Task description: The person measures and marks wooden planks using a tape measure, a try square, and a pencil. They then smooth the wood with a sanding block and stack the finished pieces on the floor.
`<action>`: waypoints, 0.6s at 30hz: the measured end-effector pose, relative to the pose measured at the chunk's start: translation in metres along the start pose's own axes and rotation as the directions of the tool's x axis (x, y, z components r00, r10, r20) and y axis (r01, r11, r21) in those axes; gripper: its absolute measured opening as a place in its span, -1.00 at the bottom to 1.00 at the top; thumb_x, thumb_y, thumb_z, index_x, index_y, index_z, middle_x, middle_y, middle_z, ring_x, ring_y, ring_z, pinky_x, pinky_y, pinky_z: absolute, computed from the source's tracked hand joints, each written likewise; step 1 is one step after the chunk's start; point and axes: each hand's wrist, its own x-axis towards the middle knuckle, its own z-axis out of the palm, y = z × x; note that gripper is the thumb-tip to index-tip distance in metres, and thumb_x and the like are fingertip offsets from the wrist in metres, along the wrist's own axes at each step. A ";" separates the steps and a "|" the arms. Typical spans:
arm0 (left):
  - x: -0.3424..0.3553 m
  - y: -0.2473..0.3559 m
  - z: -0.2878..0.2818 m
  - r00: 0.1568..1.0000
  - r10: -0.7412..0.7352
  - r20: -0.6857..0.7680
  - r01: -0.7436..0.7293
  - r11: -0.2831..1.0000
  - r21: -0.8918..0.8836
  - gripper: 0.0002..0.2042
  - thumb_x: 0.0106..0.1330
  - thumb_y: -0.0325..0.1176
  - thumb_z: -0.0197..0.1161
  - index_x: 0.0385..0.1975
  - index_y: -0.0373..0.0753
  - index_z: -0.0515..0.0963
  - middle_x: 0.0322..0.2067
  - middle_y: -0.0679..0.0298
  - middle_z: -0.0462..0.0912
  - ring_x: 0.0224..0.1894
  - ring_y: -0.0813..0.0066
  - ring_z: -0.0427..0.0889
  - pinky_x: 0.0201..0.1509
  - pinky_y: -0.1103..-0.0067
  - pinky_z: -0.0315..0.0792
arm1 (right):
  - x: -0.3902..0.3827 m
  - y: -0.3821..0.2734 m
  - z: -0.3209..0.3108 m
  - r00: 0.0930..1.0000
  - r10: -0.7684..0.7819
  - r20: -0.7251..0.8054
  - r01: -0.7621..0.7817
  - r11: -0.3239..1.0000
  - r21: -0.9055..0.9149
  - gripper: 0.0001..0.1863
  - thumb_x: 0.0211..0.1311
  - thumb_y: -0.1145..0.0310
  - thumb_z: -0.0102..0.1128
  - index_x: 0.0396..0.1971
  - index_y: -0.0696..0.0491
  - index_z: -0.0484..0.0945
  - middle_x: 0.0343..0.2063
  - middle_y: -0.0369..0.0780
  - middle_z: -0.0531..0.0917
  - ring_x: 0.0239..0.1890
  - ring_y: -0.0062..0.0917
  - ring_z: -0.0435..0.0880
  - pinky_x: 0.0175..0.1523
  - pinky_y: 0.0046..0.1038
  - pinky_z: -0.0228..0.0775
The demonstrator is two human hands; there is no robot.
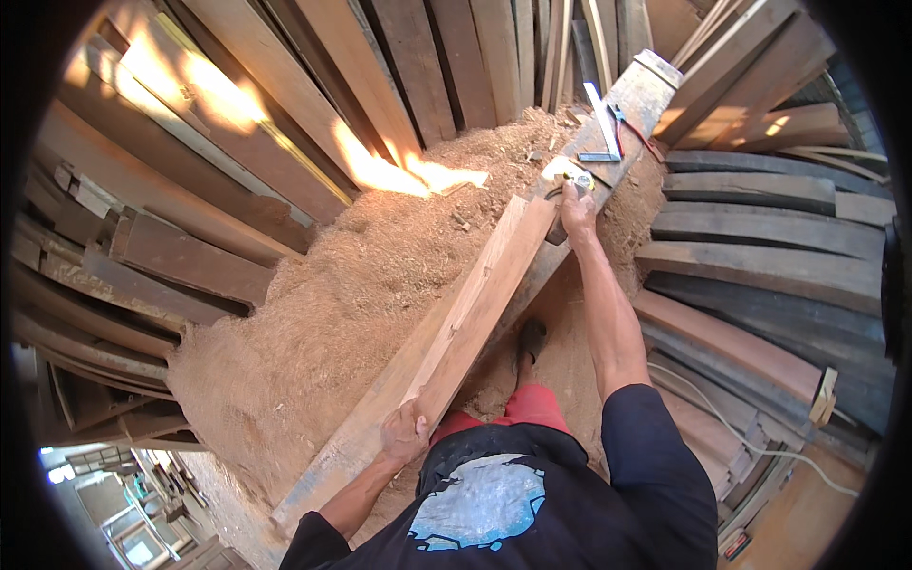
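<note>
A squared timber (489,285) lies slanting along a long worn plank (622,100). My left hand (406,432) closes around the timber's near end. At the far end, my right hand (577,211) is closed on a small tool with a yellow and silver top (578,180) and a dark lower part; its exact kind is unclear. Just beyond that hand, a try square (600,128) rests on the plank. Touching or close beside it are pliers (617,116) with handles that look blue and red.
Wood shavings (313,294) heap up left of the plank. Boards (465,57) lean at the back, and stacked planks (760,256) fill the right side. More stacked boards (190,256) stand at left. A pale cable (760,446) crosses the right-hand stack.
</note>
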 end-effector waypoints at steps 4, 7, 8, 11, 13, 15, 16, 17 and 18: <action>0.002 0.002 0.001 0.996 0.053 -0.065 -0.046 0.994 0.100 -0.52 0.30 -0.17 0.16 0.13 -0.37 0.42 -0.21 -0.16 0.62 -0.19 -0.14 0.62 -0.04 0.12 0.50 | 0.037 0.040 -0.021 0.966 0.116 0.229 -0.203 0.893 0.402 -0.49 0.47 0.02 0.08 0.13 0.15 0.48 -0.15 -0.15 0.68 -0.08 -0.40 0.66 0.05 -0.33 0.49; 0.004 0.009 -0.001 0.996 0.017 -0.090 -0.007 0.993 0.116 -0.39 0.22 -0.11 0.28 0.20 -0.36 0.38 -0.12 -0.13 0.61 -0.10 -0.13 0.60 0.06 0.12 0.46 | 0.047 0.084 -0.044 0.868 0.120 0.482 -0.465 0.539 0.702 -0.60 0.47 0.05 0.11 0.04 0.07 0.51 -0.25 -0.21 0.67 -0.19 -0.42 0.69 -0.05 -0.27 0.60; 0.005 0.012 -0.001 0.995 0.016 -0.100 -0.005 0.995 0.103 -0.33 0.16 -0.09 0.34 0.23 -0.36 0.37 -0.11 -0.11 0.61 -0.08 -0.13 0.60 0.08 0.12 0.45 | 0.053 0.099 -0.051 0.824 0.075 0.561 -0.543 0.386 0.745 -0.62 0.46 0.07 0.12 0.02 0.06 0.51 -0.26 -0.22 0.67 -0.21 -0.39 0.71 -0.06 -0.24 0.62; 0.008 0.018 -0.003 0.993 0.005 -0.116 0.005 0.996 0.085 -0.16 0.00 -0.06 0.49 0.28 -0.34 0.33 -0.08 -0.05 0.61 -0.05 -0.11 0.59 0.13 0.13 0.44 | 0.067 0.120 -0.062 0.835 0.178 0.521 -0.544 0.410 0.732 -0.70 0.44 0.22 0.14 0.02 0.08 0.50 -0.22 -0.19 0.69 -0.21 -0.31 0.74 -0.05 -0.14 0.66; 0.007 0.027 -0.007 0.995 -0.032 -0.100 0.044 0.992 0.115 -0.07 -0.11 -0.06 0.57 0.30 -0.33 0.32 -0.06 -0.01 0.62 -0.04 -0.08 0.59 0.14 0.14 0.45 | 0.078 0.124 -0.059 0.842 0.245 0.481 -0.531 0.537 0.655 -0.73 0.41 0.37 0.12 0.03 0.11 0.50 -0.16 -0.17 0.70 -0.16 -0.30 0.74 -0.01 -0.11 0.66; 0.008 0.018 0.001 0.996 -0.049 -0.069 0.057 0.991 0.123 -0.07 -0.14 -0.07 0.58 0.29 -0.32 0.33 -0.05 -0.01 0.62 -0.02 -0.05 0.59 0.14 0.15 0.45 | 0.093 0.124 -0.054 0.846 0.348 0.404 -0.528 0.653 0.542 -0.73 0.40 0.40 0.10 0.04 0.13 0.50 -0.14 -0.15 0.70 -0.15 -0.30 0.75 -0.01 -0.13 0.67; 0.006 0.016 0.000 0.997 -0.055 -0.047 0.061 0.989 0.134 -0.07 -0.15 -0.08 0.59 0.29 -0.32 0.33 -0.05 -0.01 0.62 -0.02 -0.04 0.59 0.14 0.16 0.46 | 0.101 0.131 -0.048 0.859 0.377 0.347 -0.512 0.666 0.543 -0.70 0.42 0.38 0.10 0.07 0.16 0.49 -0.12 -0.13 0.70 -0.14 -0.29 0.75 -0.01 -0.12 0.67; 0.007 0.019 -0.002 0.997 -0.076 -0.035 0.080 0.986 0.144 -0.07 -0.15 -0.08 0.59 0.28 -0.32 0.33 -0.05 -0.01 0.62 -0.02 -0.04 0.60 0.13 0.16 0.46 | 0.105 0.131 -0.042 0.904 0.305 0.300 -0.428 0.662 0.615 -0.70 0.47 0.32 0.06 0.07 0.17 0.48 -0.10 -0.12 0.69 -0.12 -0.29 0.75 -0.03 -0.12 0.67; 0.010 0.021 -0.004 0.995 -0.095 -0.022 0.097 0.983 0.153 -0.08 -0.14 -0.08 0.59 0.28 -0.32 0.34 -0.05 -0.01 0.62 -0.02 -0.03 0.60 0.13 0.17 0.46 | 0.107 0.130 -0.036 0.901 0.339 0.269 -0.430 0.628 0.648 -0.69 0.50 0.28 0.04 0.06 0.17 0.48 -0.10 -0.12 0.70 -0.12 -0.29 0.75 -0.02 -0.15 0.67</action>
